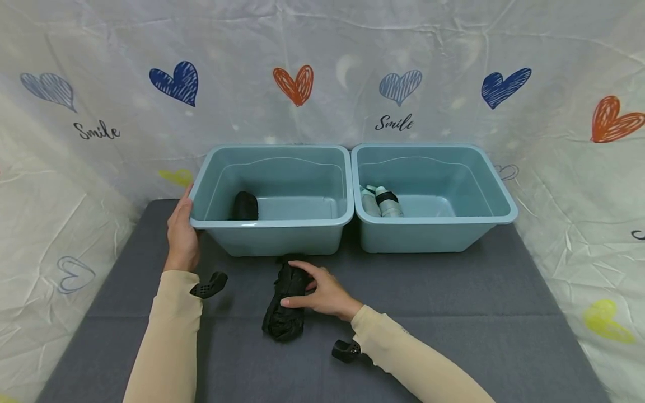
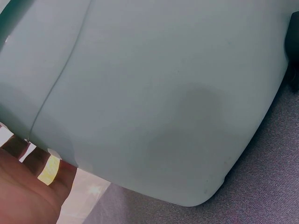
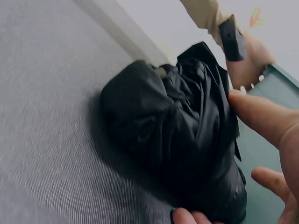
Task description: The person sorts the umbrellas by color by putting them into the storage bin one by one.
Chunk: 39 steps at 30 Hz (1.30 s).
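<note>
A black folded umbrella point(image 1: 284, 319), its fabric crinkled, lies on the table in front of the left bin. My right hand point(image 1: 322, 294) grips it from the right side, thumb on its near part and index finger toward its far end. In the right wrist view the thumb point(image 3: 261, 114) presses the loose folds and other fingertips point(image 3: 184, 216) touch its lower side. My left hand point(image 1: 182, 235) rests against the outer left side of the light blue bin point(image 1: 272, 238), fingers fairly straight along the rim. Inside that bin lies a black rolled item point(image 1: 245, 205), partly hidden by the front wall.
A second light blue bin point(image 1: 418, 238) stands close beside the first, on the right. In its left corner lie pale green bottle-like items point(image 1: 389, 202), one with a black band. A grey cloth covers the table point(image 1: 453, 336). Behind hangs a white curtain point(image 1: 322, 33) with printed hearts.
</note>
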Available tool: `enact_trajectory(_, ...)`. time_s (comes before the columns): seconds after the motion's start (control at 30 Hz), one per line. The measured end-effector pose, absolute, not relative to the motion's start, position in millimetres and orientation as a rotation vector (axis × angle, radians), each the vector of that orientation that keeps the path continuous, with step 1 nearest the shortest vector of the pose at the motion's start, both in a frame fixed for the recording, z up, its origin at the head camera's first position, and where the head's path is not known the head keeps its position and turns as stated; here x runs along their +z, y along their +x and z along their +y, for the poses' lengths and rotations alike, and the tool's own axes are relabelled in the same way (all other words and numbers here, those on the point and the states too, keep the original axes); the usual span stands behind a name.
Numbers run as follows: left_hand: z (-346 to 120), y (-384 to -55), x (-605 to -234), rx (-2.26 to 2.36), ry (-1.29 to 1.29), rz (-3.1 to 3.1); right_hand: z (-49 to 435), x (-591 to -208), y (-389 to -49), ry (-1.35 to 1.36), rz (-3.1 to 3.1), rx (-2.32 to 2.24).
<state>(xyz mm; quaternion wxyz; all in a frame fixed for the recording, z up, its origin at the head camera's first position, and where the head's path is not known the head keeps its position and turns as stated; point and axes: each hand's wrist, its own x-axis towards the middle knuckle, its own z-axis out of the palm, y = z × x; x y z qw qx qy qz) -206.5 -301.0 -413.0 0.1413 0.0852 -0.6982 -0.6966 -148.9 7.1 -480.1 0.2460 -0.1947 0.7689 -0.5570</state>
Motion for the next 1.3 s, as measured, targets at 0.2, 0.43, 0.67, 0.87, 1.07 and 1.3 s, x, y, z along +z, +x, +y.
enact_trajectory(0.2, -301.3, -206.8, -413.9, -2.009, 0.246, -2.009, -8.6, -475.5, -148.1, -0.527, 2.196, -1.465)
enact_trajectory(0.43, -301.3, -206.1, -413.2, -2.015, 0.245, -2.009, -26.4, -469.0, -149.4, -0.460, 2.227, -1.393)
enact_trajectory(0.67, -302.0, -206.4, -413.4, -2.018, 0.240, -2.011, -44.0, -463.9, -148.2, -0.439, 2.251, -1.331)
enact_trajectory(0.87, -301.5, -205.6, -412.9, -2.003, 0.255, -2.028, -56.6, -462.6, -144.5, -0.352, 2.289, -1.287)
enact_trajectory(1.07, -301.0, -205.5, -412.1, -2.008, 0.254, -2.023, -60.5, -462.2, -145.2, -0.338, 2.354, -1.237)
enact_trajectory(1.3, -300.7, -204.2, -412.5, -2.015, 0.245, -2.012, -48.0, -465.9, -148.2, -0.438, 2.263, -1.372)
